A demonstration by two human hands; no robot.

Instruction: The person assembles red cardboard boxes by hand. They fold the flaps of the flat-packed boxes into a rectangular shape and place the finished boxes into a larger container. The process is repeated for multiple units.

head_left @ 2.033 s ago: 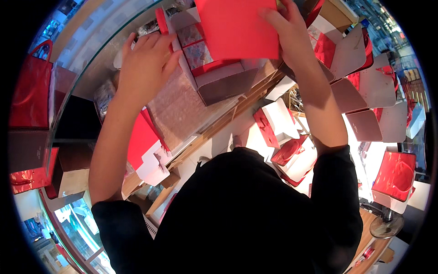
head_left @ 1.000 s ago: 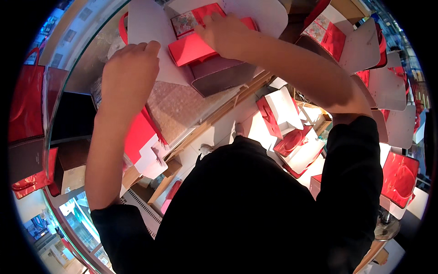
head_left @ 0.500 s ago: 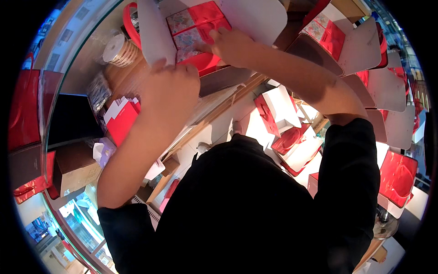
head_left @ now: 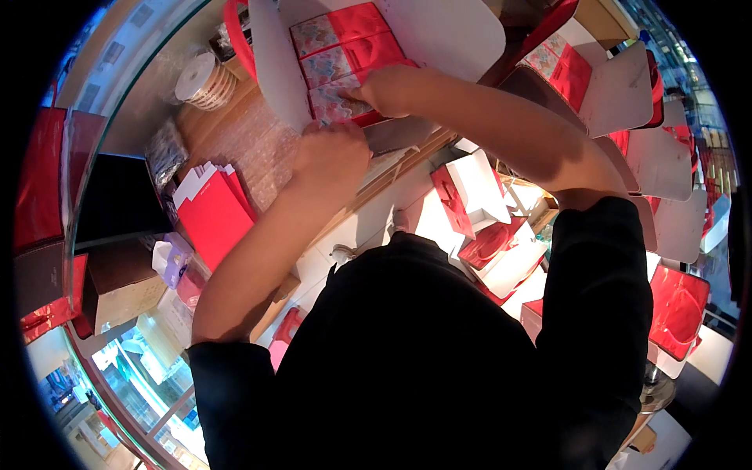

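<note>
While both bare hands are gathered at the near side of the open box [head_left: 454, 35], the nearest packet [head_left: 329, 100] lies inside it, in a row with two more red-and-floral packets [head_left: 348, 45] set deeper toward the box's far side. Its long axis runs across the box, from a floral left end to a redder right part, slanting somewhat away from the person toward the right.

The right hand [head_left: 392, 90] is the nearer one. It reaches in from the box's right, its fingers bent and their tips apparently touching the packet near its middle. The floral end shows to the left of that grip, while the redder part is largely covered by the hand; whether the fingers pinch the packet or merely press on it, I cannot tell.

The left hand [head_left: 333, 153] is at the box's near left corner, fingers curled, with the packet just beyond its grip. Whether it clasps the box's edge is hidden.

Left of the box, a red handle [head_left: 237, 39] arches beside its wall, and a stack of spools [head_left: 200, 82] stands on the counter [head_left: 235, 129]. Red cards [head_left: 215, 219] lie left of the box and nearer the person.
</note>
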